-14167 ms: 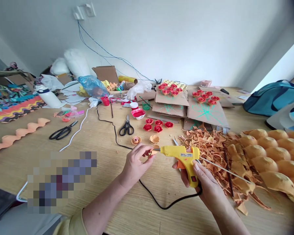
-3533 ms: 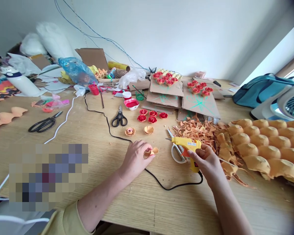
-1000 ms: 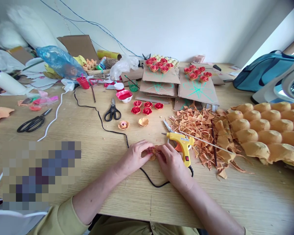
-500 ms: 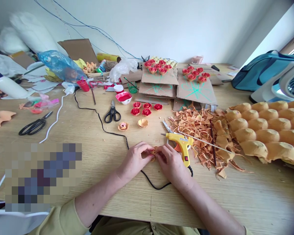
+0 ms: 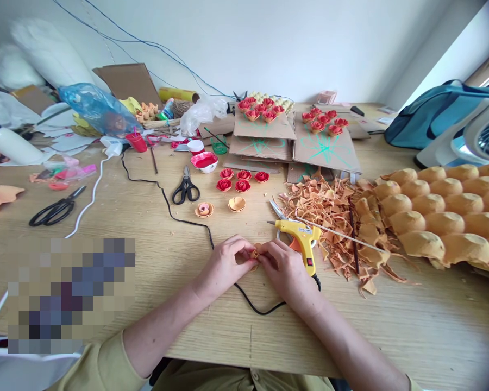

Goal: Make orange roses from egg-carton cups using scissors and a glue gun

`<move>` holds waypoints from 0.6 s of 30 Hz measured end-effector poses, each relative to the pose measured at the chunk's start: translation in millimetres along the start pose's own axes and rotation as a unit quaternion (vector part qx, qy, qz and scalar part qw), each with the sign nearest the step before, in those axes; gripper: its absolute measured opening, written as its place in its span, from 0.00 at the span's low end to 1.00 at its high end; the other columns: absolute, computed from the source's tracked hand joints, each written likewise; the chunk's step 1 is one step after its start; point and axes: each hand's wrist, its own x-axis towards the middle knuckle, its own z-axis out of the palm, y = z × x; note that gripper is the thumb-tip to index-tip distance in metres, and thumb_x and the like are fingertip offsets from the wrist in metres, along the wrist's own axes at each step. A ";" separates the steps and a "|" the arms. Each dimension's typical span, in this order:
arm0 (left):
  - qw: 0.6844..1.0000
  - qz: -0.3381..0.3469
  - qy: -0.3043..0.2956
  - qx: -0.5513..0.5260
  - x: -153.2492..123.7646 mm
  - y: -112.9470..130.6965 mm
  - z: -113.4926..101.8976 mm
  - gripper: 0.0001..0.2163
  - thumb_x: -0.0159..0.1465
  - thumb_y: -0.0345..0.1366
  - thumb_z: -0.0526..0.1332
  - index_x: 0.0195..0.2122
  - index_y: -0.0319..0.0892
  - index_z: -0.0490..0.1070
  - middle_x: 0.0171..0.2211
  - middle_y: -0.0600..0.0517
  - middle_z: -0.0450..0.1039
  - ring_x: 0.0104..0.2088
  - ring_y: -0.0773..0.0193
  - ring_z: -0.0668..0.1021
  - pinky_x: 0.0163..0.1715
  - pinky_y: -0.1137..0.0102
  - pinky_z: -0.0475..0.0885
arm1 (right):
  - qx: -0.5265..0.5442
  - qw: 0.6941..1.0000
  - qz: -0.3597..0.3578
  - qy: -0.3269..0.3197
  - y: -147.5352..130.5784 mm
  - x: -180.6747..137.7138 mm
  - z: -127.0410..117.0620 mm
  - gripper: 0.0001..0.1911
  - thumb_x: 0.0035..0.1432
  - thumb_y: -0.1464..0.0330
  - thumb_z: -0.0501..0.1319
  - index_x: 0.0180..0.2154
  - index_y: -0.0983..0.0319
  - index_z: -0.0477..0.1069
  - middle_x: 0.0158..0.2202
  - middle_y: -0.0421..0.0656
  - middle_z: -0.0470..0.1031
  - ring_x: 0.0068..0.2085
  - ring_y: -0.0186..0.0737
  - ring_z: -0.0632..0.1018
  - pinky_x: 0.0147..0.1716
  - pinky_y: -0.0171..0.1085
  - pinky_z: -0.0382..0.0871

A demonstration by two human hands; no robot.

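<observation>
Between my two hands is a small tan egg-carton flower (image 5: pixel 254 253), mostly covered by fingers. My left hand (image 5: pixel 231 264) pinches it from the left, thumb and forefinger closed on it. From the right, my right hand (image 5: pixel 284 270) grips it with the fingertips. Just beyond my right hand lies a yellow glue gun (image 5: pixel 303 238), its nozzle pointing left. Farther off sit an unpainted flower cup (image 5: pixel 237 204) and an unpainted flower with a curled centre (image 5: pixel 204 210). Behind them stand several red painted flowers (image 5: pixel 243 185).
Black-handled scissors (image 5: pixel 185 190) lie left of the flowers, near a bowl of red paint (image 5: pixel 204 162). A heap of carton scraps (image 5: pixel 321 217) and an egg tray (image 5: pixel 444 212) fill the right side. More red flowers stand on cardboard (image 5: pixel 326 155). A black cord (image 5: pixel 250 300) passes under my hands.
My hands stay in nearly the same place, still pinching the small flower, which shows slightly turned between the fingers. The whole view has shifted a little.
</observation>
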 end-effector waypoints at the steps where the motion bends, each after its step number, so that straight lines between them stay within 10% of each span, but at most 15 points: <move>1: 1.000 -0.001 0.000 0.001 0.0 0.1 0.2 0.08 0.56 0.22 0.67 0.33 0.41 0.74 0.33 0.53 0.74 0.32 0.67 0.78 0.35 0.73 0.73 | -0.001 1.000 0.000 0.000 -0.1 -0.1 0.3 0.10 0.60 0.80 0.60 0.36 0.59 0.73 0.33 0.41 0.75 0.34 0.38 0.78 0.34 0.34 0.72; 18: 0.997 0.050 0.052 0.021 2.7 6.1 -6.0 0.07 0.59 0.23 0.64 0.35 0.41 0.73 0.33 0.53 0.73 0.33 0.67 0.76 0.36 0.72 0.72 | 0.076 0.997 0.004 0.031 -1.8 -0.8 -1.4 0.08 0.65 0.75 0.57 0.43 0.59 0.70 0.38 0.43 0.77 0.37 0.37 0.79 0.39 0.36 0.74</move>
